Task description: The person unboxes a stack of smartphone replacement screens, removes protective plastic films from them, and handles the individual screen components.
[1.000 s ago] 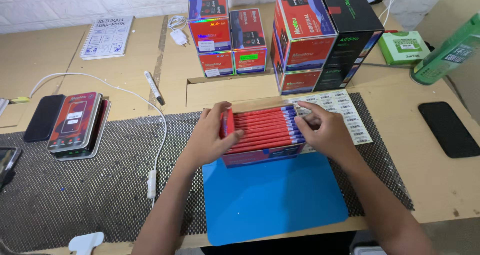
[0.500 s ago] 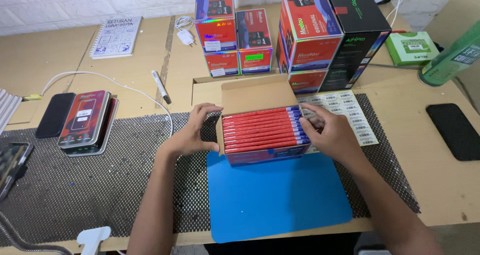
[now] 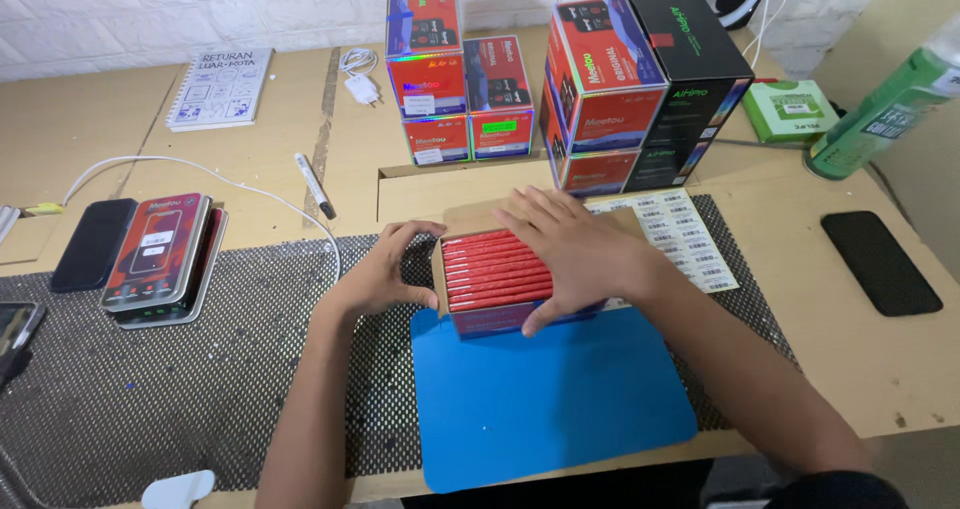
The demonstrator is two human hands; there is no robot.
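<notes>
right hand (image 3: 575,254) sliding from box end onto red packs (image 3: 497,272), fingers flat | left hand (image 3: 385,274) still cupping carton (image 3: 478,314) | blue mat (image 3: 545,394), mesh liner (image 3: 200,389), wooden desk (image 3: 120,139)

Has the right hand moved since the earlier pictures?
Yes. The right hand slid leftward from the end beside the white label sheet onto the red packs in the open cardboard box.

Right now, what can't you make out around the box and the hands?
Head view only:
- Right part of the red packs in the cardboard box: hidden under the right hand.
- Box's left wall: mostly covered by the left hand.
- Label sheet print: too small to read.
- Green bottle: top cut off by the right edge.
- How many packs: not countable.
</notes>
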